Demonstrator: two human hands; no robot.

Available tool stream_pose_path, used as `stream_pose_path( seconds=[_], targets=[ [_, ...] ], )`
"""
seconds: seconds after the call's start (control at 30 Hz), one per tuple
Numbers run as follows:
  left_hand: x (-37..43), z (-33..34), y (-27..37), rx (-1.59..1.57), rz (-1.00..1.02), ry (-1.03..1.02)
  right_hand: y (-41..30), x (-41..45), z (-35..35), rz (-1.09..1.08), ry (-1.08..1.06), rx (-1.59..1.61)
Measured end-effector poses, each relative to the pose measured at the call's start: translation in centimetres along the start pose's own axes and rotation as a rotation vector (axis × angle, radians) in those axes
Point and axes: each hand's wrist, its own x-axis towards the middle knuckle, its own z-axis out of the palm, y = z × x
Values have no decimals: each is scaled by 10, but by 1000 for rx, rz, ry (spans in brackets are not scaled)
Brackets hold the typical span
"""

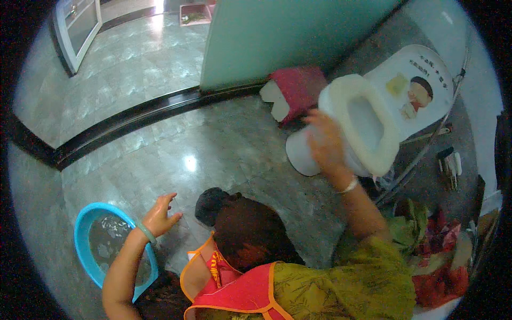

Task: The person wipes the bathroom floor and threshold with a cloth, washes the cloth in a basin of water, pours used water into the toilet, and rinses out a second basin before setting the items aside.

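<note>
My left hand (161,216), with a pale green bangle at the wrist, is raised with its fingers apart beside the right rim of a blue plastic basin (82,234). Water with some suds stands in the basin, on the tiled floor. My right hand (326,140), blurred, with a light band at the wrist, is spread in front of the white toilet bowl (302,154). Whether it touches the bowl I cannot tell. The toilet seat has a cream padded cover (388,150), and its raised lid (400,88) bears writing and a cartoon picture.
A small stool with a dark pink top (300,88) stands left of the toilet, by a frosted glass partition (272,44). A dark raised sill (132,120) crosses the floor. Crumpled cloths (436,256) lie at the lower right, and a hose (424,148) hangs beside the toilet.
</note>
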Motion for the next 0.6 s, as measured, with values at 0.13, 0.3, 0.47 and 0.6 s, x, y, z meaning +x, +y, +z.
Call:
stream_pose_path(
  seconds=[0.13,0.3,0.47,0.6],
  targets=[
    [40,-14,34,41,21,-69,72,-49,-53,405,-227,-375],
    [94,18,87,-327,150,85,106,-62,-74,480,-490,1],
    [111,64,93,-527,118,-55,118,-26,-148,754,-495,-212],
    [124,74,75,-513,3,-86,182,24,-246,629,-61,-269]
  ],
)
